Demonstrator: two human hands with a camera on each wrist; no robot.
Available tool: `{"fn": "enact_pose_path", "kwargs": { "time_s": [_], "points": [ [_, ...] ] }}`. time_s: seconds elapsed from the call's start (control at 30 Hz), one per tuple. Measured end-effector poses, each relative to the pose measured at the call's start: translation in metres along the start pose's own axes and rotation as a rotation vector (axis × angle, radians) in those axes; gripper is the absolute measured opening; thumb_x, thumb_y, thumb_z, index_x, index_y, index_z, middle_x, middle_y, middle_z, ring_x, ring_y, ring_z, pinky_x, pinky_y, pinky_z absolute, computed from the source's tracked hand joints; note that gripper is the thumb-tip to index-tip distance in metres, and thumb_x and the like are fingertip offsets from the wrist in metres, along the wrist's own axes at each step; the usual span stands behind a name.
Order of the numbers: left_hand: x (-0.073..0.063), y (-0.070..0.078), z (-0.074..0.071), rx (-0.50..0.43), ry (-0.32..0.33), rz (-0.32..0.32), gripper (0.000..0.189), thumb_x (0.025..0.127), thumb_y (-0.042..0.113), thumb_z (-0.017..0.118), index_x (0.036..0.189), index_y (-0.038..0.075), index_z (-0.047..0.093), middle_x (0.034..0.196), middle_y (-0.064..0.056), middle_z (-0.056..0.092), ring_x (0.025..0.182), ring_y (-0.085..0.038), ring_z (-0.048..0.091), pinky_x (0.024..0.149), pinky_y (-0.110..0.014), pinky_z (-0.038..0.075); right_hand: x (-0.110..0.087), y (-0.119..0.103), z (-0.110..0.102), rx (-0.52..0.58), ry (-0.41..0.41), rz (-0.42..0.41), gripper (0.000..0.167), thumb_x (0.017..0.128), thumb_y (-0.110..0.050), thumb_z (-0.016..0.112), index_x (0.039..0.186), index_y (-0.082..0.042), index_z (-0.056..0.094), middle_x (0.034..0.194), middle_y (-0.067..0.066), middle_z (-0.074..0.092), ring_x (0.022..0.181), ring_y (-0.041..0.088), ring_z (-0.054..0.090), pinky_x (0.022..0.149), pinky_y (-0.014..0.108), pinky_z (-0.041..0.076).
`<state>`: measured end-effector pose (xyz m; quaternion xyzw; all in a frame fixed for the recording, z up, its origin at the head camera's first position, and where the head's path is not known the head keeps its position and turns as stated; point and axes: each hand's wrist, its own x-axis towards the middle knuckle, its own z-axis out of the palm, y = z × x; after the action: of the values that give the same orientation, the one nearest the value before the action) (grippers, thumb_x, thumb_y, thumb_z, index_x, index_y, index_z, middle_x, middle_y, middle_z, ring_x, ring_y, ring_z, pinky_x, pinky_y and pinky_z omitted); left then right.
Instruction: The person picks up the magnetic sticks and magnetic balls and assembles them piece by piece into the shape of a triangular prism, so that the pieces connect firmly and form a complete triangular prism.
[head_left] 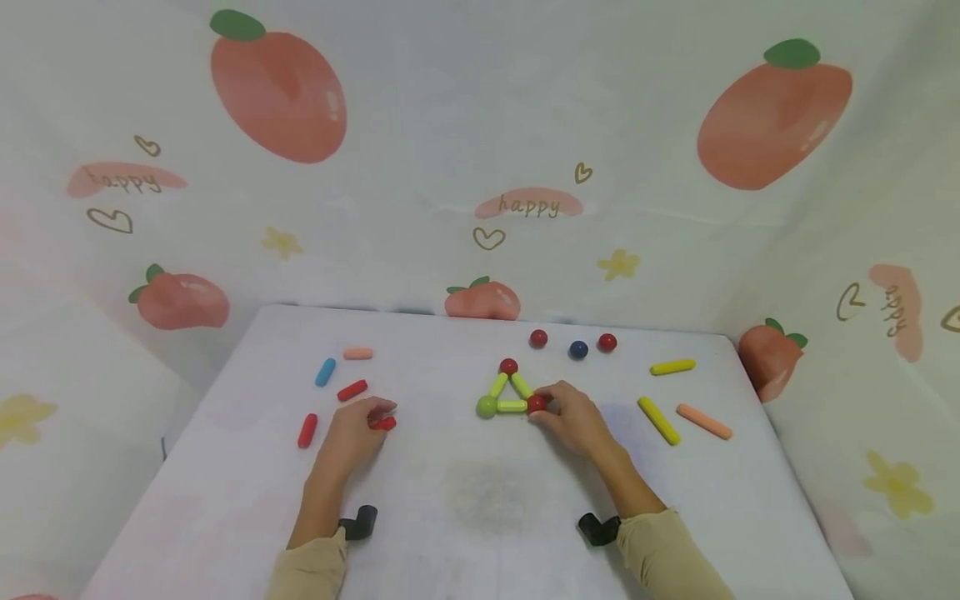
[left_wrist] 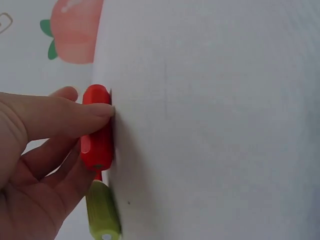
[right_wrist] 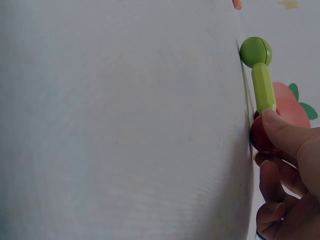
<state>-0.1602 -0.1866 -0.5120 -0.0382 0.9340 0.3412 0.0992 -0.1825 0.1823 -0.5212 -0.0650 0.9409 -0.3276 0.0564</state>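
Note:
My left hand (head_left: 358, 433) pinches a short red rod (left_wrist: 97, 131) between thumb and fingers, low over the table's left part. Below that rod in the left wrist view lies a green rod (left_wrist: 102, 212) with a silvery end. At the table's middle is a triangle of light green rods (head_left: 512, 407), joined by balls: a green ball (head_left: 487, 407) on the left, a red ball (head_left: 508, 367) at the top, and another red ball (right_wrist: 262, 136) on the right. Thumb and fingers of my right hand (head_left: 577, 419) grip that right-hand ball.
Left of my left hand lie red rods (head_left: 307, 431), a blue rod (head_left: 325, 372) and a peach rod (head_left: 357, 353). Two red balls (head_left: 538, 338) and a dark blue ball (head_left: 578, 350) sit farther back. Longer yellow rods (head_left: 659, 421) and a peach rod (head_left: 704, 422) lie on the right.

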Motion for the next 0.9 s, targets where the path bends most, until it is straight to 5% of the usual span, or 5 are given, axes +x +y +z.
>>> {"fn": "enact_pose_path", "kwargs": {
  "time_s": [0.17,0.37,0.5,0.67,0.9],
  "points": [
    [0.004,0.010,0.005,-0.047,0.025,0.011,0.045,0.090,0.019,0.077,0.134,0.017,0.064,0.127,-0.008,0.071,0.116,-0.028,0.068,0.097,-0.045,0.058,-0.002,0.001,0.000,0.002,-0.002,0.011,0.043,0.087,-0.029,0.082,0.126,-0.018,0.069,0.111,-0.002,0.068,0.092,0.014,0.057,0.081,0.030,0.051],
    [0.014,0.042,0.015,-0.214,0.061,0.079,0.039,0.089,0.025,0.080,0.126,0.024,0.067,0.118,-0.001,0.075,0.112,-0.022,0.070,0.097,-0.042,0.059,-0.002,0.003,0.001,0.006,0.000,0.016,0.043,0.086,-0.029,0.082,0.126,-0.018,0.070,0.109,-0.002,0.069,0.090,0.014,0.057,0.080,0.029,0.050],
    [0.023,0.066,0.033,-0.359,0.053,0.123,0.037,0.087,0.023,0.082,0.121,0.026,0.068,0.117,0.004,0.073,0.111,-0.017,0.070,0.095,-0.038,0.059,-0.002,0.005,0.002,0.012,0.004,0.010,0.043,0.086,-0.029,0.082,0.126,-0.018,0.070,0.108,-0.002,0.069,0.089,0.014,0.056,0.079,0.028,0.050],
    [0.032,0.087,0.061,-0.531,0.033,0.193,0.041,0.083,0.012,0.085,0.121,0.012,0.070,0.114,-0.002,0.072,0.107,-0.018,0.072,0.091,-0.033,0.061,-0.001,0.006,0.002,0.012,0.012,-0.007,0.043,0.086,-0.029,0.082,0.126,-0.018,0.070,0.109,-0.002,0.069,0.089,0.014,0.057,0.080,0.030,0.050],
    [0.038,0.103,0.080,-0.548,0.026,0.246,0.039,0.081,0.006,0.085,0.118,0.009,0.071,0.111,-0.004,0.071,0.105,-0.020,0.072,0.091,-0.033,0.061,0.001,0.007,0.003,0.001,0.009,-0.025,0.043,0.087,-0.030,0.081,0.127,-0.017,0.070,0.112,-0.001,0.069,0.092,0.014,0.058,0.083,0.031,0.051]
  ]
}}
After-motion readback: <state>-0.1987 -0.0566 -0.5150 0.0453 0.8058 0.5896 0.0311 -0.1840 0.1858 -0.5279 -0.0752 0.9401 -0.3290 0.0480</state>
